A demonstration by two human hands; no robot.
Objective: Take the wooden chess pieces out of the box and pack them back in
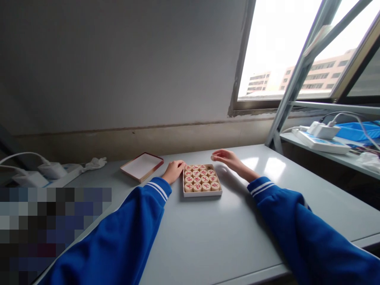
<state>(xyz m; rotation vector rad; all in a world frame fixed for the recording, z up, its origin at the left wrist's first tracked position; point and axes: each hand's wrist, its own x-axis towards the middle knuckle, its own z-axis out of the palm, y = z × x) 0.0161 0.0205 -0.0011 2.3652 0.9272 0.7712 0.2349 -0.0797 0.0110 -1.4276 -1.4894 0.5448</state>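
Note:
Round wooden Chinese chess pieces with red characters stand in rows inside a shallow white box. At the box's far right corner one spot sits lower and looks dark, with dark-marked pieces showing there. My left hand is closed at the box's left side, its fingers bent against the edge. Just beyond the far right corner, my right hand is raised a little, pinching a single chess piece between thumb and fingers. That piece's face cannot be made out.
A box lid with reddish edges lies inside up, left of my left hand. White chargers on a power strip stand at the far left. A metal shelf on the right holds another power strip and a blue tray. A wall closes off the grey table behind.

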